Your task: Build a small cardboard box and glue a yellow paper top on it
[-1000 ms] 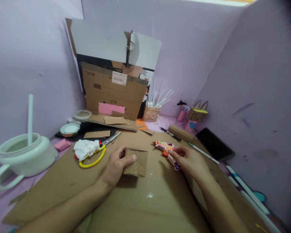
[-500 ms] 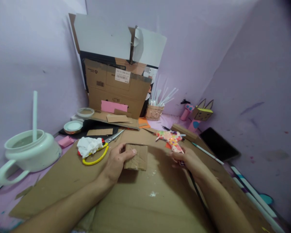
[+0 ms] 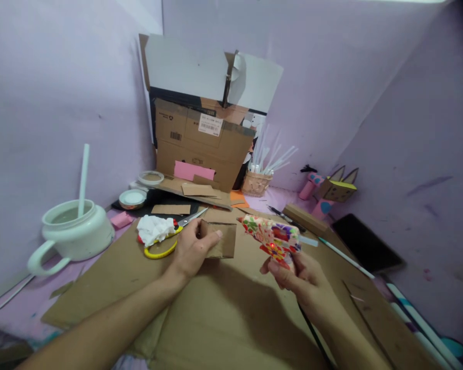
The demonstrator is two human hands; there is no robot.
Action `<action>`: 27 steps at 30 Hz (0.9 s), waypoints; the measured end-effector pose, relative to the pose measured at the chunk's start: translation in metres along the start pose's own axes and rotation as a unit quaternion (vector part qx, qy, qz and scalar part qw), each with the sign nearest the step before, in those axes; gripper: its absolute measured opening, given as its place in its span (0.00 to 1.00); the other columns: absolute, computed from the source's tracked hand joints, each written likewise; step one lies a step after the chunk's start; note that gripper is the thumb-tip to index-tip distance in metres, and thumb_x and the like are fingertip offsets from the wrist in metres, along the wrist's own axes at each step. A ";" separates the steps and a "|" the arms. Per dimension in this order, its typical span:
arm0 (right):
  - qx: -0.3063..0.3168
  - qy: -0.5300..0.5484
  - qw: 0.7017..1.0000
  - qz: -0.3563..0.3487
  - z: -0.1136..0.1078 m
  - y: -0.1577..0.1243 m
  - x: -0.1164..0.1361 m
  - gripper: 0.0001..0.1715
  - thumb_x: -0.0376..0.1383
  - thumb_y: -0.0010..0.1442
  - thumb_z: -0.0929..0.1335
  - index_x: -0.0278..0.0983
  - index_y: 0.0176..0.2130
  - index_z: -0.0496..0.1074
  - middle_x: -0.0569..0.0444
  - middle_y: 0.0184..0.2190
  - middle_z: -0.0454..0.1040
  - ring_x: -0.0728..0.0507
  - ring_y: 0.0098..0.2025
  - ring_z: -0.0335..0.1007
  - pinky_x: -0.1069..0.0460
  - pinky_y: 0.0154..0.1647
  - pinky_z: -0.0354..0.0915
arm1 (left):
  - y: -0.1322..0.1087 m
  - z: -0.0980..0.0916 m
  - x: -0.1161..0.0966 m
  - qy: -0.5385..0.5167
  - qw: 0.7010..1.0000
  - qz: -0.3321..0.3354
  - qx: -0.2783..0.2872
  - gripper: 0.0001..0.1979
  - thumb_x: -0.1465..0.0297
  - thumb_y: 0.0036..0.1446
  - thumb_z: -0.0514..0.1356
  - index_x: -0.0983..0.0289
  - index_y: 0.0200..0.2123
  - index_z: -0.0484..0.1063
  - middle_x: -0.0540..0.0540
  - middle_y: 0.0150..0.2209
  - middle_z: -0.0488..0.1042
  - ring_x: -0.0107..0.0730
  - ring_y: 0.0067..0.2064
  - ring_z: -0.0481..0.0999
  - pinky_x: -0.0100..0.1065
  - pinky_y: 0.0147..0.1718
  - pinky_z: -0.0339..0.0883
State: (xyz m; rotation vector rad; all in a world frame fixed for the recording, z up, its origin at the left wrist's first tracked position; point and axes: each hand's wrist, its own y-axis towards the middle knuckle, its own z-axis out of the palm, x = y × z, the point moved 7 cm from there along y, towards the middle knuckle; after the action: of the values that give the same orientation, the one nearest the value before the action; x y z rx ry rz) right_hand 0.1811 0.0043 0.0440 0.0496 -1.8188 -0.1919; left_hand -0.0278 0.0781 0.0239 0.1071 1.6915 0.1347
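My left hand [image 3: 196,247] is closed on a small cardboard box [image 3: 224,240], thumb on its near face, holding it just over the brown cardboard sheet [image 3: 200,313]. In my right hand [image 3: 299,275] is a glue gun [image 3: 272,237] covered in flowery, many-coloured material, gripped by its handle. Its nozzle points left toward the box, a small gap apart. A red light glows on its side, and a pale glue stick [image 3: 308,240] sticks out of its back. Its dark cord runs down under my right forearm.
Yellow-handled scissors [image 3: 161,253] lie left of my left hand under crumpled white tissue [image 3: 154,229]. A white pot [image 3: 75,236] stands at far left. Behind are a large cardboard box [image 3: 200,141] and a basket of glue sticks [image 3: 256,184]. A dark tablet [image 3: 364,241] lies at right.
My right hand has lifted the glue gun and turned it upright, nozzle now near the small box. My left hand has tilted the box slightly. The whole view has shifted a little.
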 end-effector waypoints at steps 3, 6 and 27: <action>-0.003 -0.035 0.999 -0.018 0.001 0.001 0.004 0.12 0.42 0.48 0.69 0.35 0.28 0.71 0.56 0.19 0.68 0.50 0.20 0.57 0.55 0.20 0.56 | 0.000 -0.003 -0.002 0.031 0.999 0.004 -0.014 0.18 0.61 0.44 0.62 0.64 0.39 0.71 0.54 0.33 0.75 0.39 0.35 0.73 0.36 0.33 0.66; 0.012 -0.035 0.999 -0.023 0.005 0.001 0.005 0.15 0.42 0.49 0.67 0.34 0.36 0.73 0.51 0.26 0.73 0.47 0.25 0.63 0.53 0.26 0.60 | 0.000 -0.005 -0.002 0.054 0.998 0.001 -0.022 0.18 0.59 0.44 0.62 0.64 0.37 0.71 0.54 0.31 0.75 0.39 0.34 0.72 0.36 0.32 0.65; 0.018 -0.088 0.995 -0.032 0.015 -0.001 0.002 0.19 0.45 0.51 0.66 0.35 0.37 0.75 0.49 0.32 0.77 0.43 0.30 0.69 0.52 0.30 0.65 | -0.003 -0.004 -0.007 0.196 0.980 0.015 -0.032 0.19 0.54 0.44 0.61 0.63 0.33 0.70 0.52 0.28 0.70 0.35 0.30 0.68 0.32 0.27 0.57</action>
State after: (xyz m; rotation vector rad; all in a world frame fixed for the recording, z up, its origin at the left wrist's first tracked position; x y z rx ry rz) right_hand 0.1663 0.0044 0.0426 0.1196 -1.9978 -0.2147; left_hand -0.0306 0.0737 0.0302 0.0608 2.0774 0.2448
